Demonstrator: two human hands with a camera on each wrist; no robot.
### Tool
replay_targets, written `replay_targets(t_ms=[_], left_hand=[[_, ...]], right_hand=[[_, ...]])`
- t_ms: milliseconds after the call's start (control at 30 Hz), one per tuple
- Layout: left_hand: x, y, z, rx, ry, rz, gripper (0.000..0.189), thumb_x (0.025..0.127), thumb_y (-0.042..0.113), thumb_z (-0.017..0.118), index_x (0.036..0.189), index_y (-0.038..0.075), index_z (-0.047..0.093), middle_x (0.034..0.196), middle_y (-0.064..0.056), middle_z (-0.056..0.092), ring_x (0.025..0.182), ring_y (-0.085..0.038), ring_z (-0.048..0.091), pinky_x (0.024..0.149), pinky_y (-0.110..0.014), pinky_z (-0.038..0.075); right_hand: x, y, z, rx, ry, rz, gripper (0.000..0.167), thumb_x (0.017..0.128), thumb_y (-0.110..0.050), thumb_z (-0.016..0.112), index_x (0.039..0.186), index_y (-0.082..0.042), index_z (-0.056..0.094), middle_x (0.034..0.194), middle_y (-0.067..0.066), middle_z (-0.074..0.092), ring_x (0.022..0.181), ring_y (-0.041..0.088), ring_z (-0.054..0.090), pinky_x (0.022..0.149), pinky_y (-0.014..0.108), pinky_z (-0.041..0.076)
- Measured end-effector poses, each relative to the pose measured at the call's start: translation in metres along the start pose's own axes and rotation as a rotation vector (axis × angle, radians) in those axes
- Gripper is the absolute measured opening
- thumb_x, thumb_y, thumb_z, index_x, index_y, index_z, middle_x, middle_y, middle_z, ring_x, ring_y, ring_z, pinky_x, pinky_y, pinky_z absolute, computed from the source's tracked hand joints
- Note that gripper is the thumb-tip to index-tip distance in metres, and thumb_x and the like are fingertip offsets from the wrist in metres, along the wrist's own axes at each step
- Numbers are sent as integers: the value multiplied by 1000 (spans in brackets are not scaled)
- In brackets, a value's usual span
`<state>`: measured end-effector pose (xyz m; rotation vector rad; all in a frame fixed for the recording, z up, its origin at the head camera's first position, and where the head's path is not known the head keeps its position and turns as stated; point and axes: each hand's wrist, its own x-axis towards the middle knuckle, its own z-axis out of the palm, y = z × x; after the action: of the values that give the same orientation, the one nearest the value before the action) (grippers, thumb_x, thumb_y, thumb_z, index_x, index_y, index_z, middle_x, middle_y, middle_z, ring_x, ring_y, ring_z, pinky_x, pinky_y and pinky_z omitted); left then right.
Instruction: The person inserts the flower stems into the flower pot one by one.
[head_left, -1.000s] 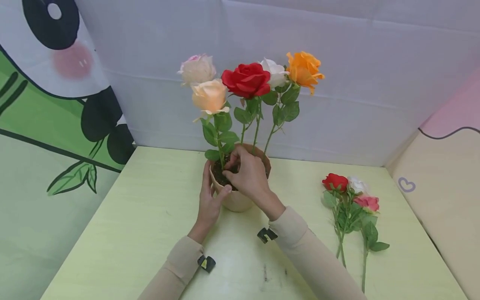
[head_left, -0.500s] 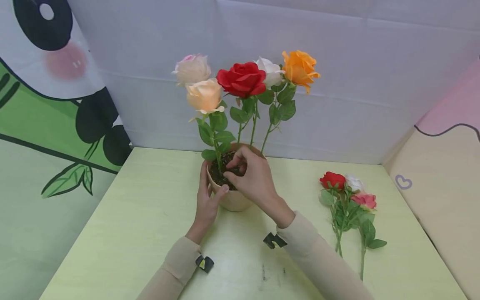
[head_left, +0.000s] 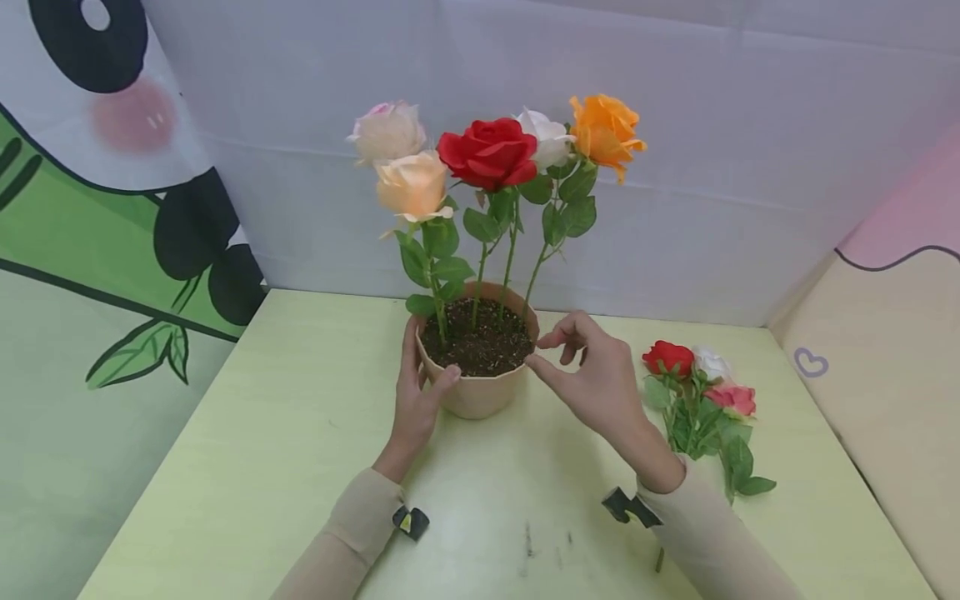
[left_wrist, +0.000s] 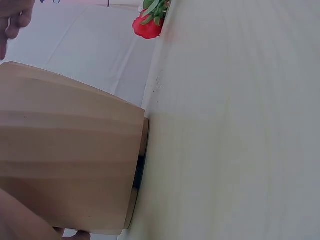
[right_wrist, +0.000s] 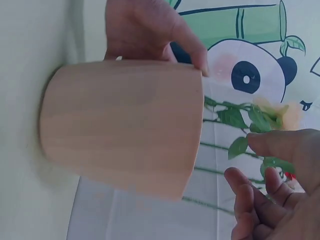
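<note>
My left hand (head_left: pixel 417 408) grips the left side of a beige flower pot (head_left: pixel 482 398), thumb near the front rim. Dark soil (head_left: pixel 487 343) fills the pot. Upright in it stand a pale pink rose (head_left: pixel 387 132), a peach rose (head_left: pixel 413 186), a red rose (head_left: pixel 490 153), a white rose (head_left: pixel 547 137) and an orange rose (head_left: pixel 607 132). My right hand (head_left: pixel 596 379) is just right of the rim and holds nothing. Its thumb and index finger are apart in the right wrist view; whether they touch the rim is unclear.
Right of the pot, a loose red rose (head_left: pixel 668 358), a white rose (head_left: pixel 711 363) and a pink rose (head_left: pixel 732 399) lie on the pale yellow table (head_left: pixel 300 433), their stems partly behind my right arm. A white cloth backdrop (head_left: pixel 712 233) rises behind the table.
My right hand has lifted out from over the soil and moved right, beyond the pot's rim, uncovering the soil. The left hand keeps its hold on the pot.
</note>
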<state>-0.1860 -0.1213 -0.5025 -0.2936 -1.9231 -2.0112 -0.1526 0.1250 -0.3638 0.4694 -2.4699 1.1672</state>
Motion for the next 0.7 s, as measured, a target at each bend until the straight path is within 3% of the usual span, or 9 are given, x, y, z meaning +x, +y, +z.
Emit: replay_targets(t_ms=[100,200,333,567,700], left_hand=[[-1,11,2,3,-2,-30,102,97,27,70,181,21,12,186,-8,15,171,-36,12,130,-75,15],[-2,12,2,9,0,-44,101,96,24,68,181,20,12,186,-7,14,171,-34,12,132,-73,15],[-2,8,2,1,-2,-26,101,96,26,69,181,22,13,186,-8,14,171,-36,12,131,-75,15],[2,-17,-4,15,4,30,99,99,33,75,180,30,18,186,-6,19,170,-35,18,126,-80,18],[3,-13,-4,30,0,-2,101,99,33,75,180,30,16,186,-5,19,170,-34,18,127,-79,20]], right_hand=[[-11,13,-14,-27,30,46,27,90,-9,93,100,-10,68,97,-1,83,77,17,62,67,27,46],[-23,26,-27,-51,58,72,26,90,-8,92,100,-10,68,96,0,83,74,13,62,66,23,45],[-41,41,-45,-82,79,97,25,90,-7,92,100,-10,69,92,-1,81,71,7,59,65,20,46],[-70,61,-71,-92,73,159,21,91,-7,91,99,-10,72,83,-1,73,66,9,54,57,21,44],[-83,70,-82,-118,78,209,23,90,-9,93,101,-9,72,76,-3,64,66,9,52,55,21,42]])
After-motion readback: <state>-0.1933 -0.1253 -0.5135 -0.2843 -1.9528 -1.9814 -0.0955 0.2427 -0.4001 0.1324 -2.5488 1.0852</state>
